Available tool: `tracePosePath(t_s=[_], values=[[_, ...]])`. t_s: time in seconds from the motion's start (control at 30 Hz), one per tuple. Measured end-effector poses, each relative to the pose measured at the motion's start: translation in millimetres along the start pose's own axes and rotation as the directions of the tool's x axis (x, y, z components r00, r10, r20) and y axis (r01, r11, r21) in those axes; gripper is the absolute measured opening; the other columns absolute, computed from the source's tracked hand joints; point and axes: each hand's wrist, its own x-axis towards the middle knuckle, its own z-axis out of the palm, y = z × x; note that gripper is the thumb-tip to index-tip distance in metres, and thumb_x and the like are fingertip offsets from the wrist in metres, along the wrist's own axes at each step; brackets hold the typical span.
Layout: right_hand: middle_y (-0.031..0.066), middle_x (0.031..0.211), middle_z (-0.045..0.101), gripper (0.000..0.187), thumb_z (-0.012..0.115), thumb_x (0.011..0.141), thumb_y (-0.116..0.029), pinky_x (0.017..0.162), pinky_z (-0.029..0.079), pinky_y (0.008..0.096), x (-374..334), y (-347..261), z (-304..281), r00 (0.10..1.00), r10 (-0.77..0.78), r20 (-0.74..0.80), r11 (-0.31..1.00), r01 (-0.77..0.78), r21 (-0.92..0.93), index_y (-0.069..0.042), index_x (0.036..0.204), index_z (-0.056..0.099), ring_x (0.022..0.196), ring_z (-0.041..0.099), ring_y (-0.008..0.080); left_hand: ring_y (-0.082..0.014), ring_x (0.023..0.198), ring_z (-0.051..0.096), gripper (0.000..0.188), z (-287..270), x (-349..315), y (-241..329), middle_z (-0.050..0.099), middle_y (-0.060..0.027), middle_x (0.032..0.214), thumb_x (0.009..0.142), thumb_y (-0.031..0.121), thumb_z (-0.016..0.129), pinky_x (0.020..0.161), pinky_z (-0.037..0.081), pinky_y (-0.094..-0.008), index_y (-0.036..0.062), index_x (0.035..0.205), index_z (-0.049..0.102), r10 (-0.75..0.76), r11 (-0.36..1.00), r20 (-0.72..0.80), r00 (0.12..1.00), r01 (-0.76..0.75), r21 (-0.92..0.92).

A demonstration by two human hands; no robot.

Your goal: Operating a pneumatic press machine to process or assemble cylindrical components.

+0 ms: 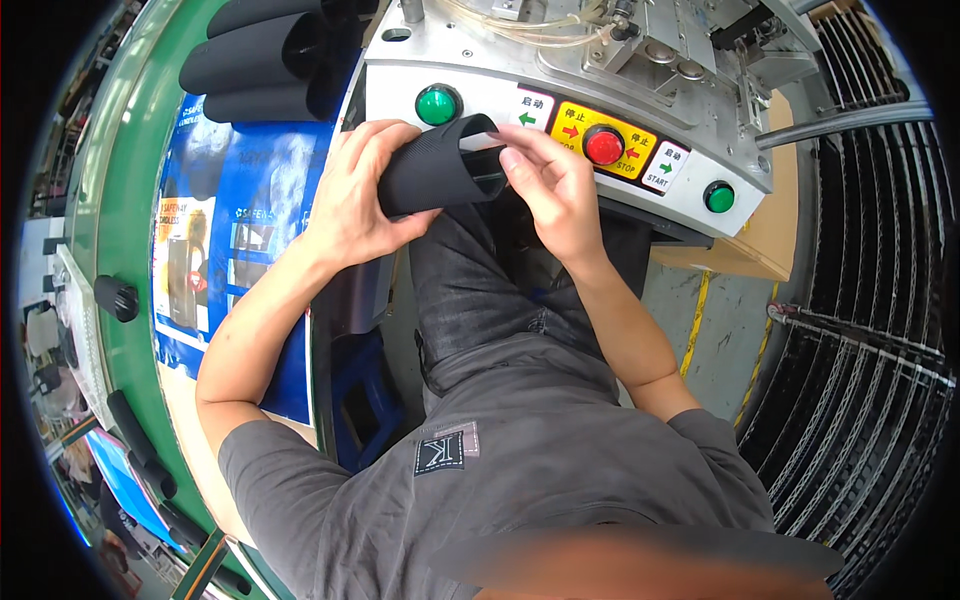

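A black, textured tube-shaped housing (pixel 425 172) is held tilted in front of the machine's button panel, its open end facing right. My left hand (pixel 350 195) wraps round its left end, fingers over the top and thumb underneath. At the open end, my right hand (pixel 562 195) has its thumb and fingertips drawn together by the rim. A pale, thin piece (pixel 478 143) shows just inside the opening, beside those fingertips. What the right fingers grip is too small to make out.
The metal machine (pixel 560 60) ahead has a red button (pixel 603 146), green buttons (pixel 437 104) on both sides and clear hoses. Several black tubes (pixel 245 60) lie on the green-edged table at left, by a blue printed sheet (pixel 270 180). A cardboard box (pixel 770 235) and wire rack (pixel 860 300) stand right.
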Motion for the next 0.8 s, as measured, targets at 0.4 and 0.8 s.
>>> tracePosePath(t_s=[0.4, 0.8], values=[[0.0095, 0.101, 0.082, 0.020, 0.069, 0.106, -0.008, 0.077, 0.055, 0.0240, 12.2, -9.8, -8.2, 0.993, -0.084, 0.082, 0.951, 0.104, -0.292, 0.005, 0.119, 0.076, 0.083, 0.071, 0.0144, -0.0341, 0.120, 0.066, 0.084, -1.8, -0.5, 4.8, 0.066, -0.0144, 0.138, 0.069, 0.018, 0.095, 0.107, 0.053, -0.0439, 0.0047, 0.145, 0.062, -0.011, 0.995, 0.079, 0.997, 0.019, -0.096], [0.0140, 0.095, 0.076, 0.022, 0.064, 0.107, -0.007, 0.075, 0.058, 0.0267, -13.5, -6.2, -17.5, 0.939, 0.227, 0.257, 0.906, -0.301, 0.297, 0.004, 0.125, 0.068, 0.077, 0.070, 0.0177, -0.0357, 0.125, 0.065, 0.080, 0.7, 1.1, -4.1, 0.065, -0.0144, 0.145, 0.066, 0.013, 0.090, 0.113, 0.049, -0.0496, 0.0061, 0.142, 0.064, 0.178, 0.984, -0.173, 0.969, -0.171, 0.056]])
